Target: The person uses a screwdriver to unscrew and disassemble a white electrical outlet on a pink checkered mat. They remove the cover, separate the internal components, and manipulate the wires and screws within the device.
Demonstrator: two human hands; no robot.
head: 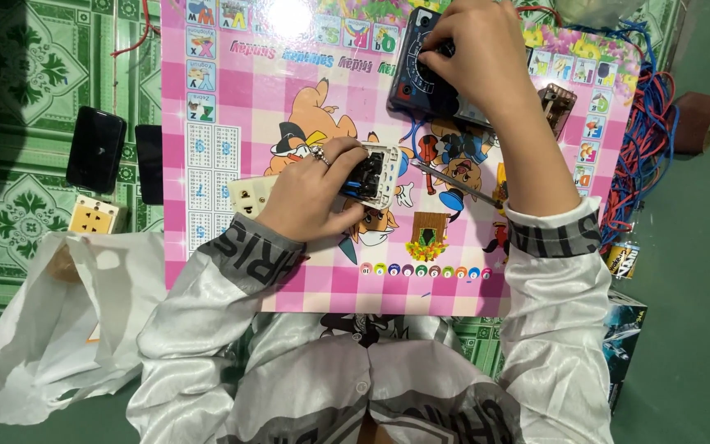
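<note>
My left hand (310, 193) is closed around a white socket block (375, 174), pinning it on its side at the middle of the pink board (232, 271) so its dark inner parts face my right. My right hand (474, 62), up at one o'clock from the block, is curled over the dial of a dark meter (408, 82), fingertips pinched on the knob; the meter lies flat on the board so I can turn it one-handed. A thin metal probe (454, 182) runs from the block toward three o'clock, its tip near the contacts. Just past the meter at three o'clock lies a small brown part (558, 105). Red and blue wires (638, 156) pile off the board's right edge. At nine o'clock, on the green floor (10, 107), lie a black phone (96, 150), a cream socket face (96, 218) and a white plastic bag (59, 329).
</note>
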